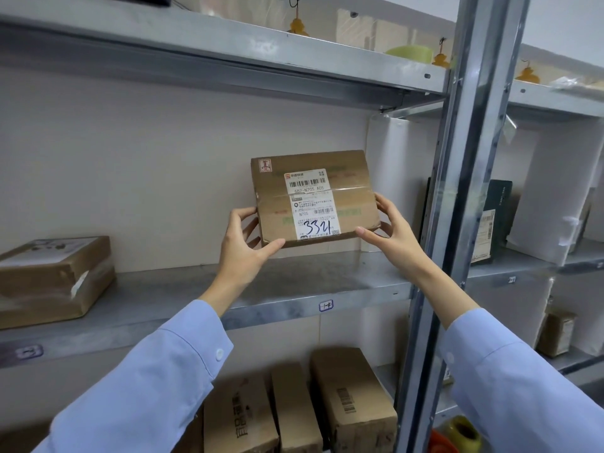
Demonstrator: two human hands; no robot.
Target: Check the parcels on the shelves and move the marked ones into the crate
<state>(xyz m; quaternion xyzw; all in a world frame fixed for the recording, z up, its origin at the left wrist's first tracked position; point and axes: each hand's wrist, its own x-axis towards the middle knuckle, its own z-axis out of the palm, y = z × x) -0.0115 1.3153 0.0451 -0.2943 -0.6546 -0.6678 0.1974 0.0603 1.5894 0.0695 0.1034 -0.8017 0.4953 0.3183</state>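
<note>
A brown cardboard parcel (346, 178) is held upright over the back of the middle shelf (163, 299), its labelled face turned to the camera. Whether its lower edge touches the shelf cannot be told. The left grip (243, 243) pinches the parcel's lower left corner, thumb on the front and fingers curled behind. The right grip (392, 230) clasps the lower right corner the same way. The white shipping label (312, 204) carries barcodes and the handwritten number 3321, and a red stamp (265, 165) sits at the parcel's top left corner. On the same shelf, well apart to the left, lies a flat taped box (52, 279). The shelf below holds three cardboard boxes standing side by side: one with printed characters (240, 416), a narrow one (294, 407) and one with a barcode (354, 400). Past the metal upright (457, 191), the neighbouring bay holds a dark box (496, 217) just beside a white padded bag (549, 191), with a small brown box (555, 331) on the shelf beneath.
</note>
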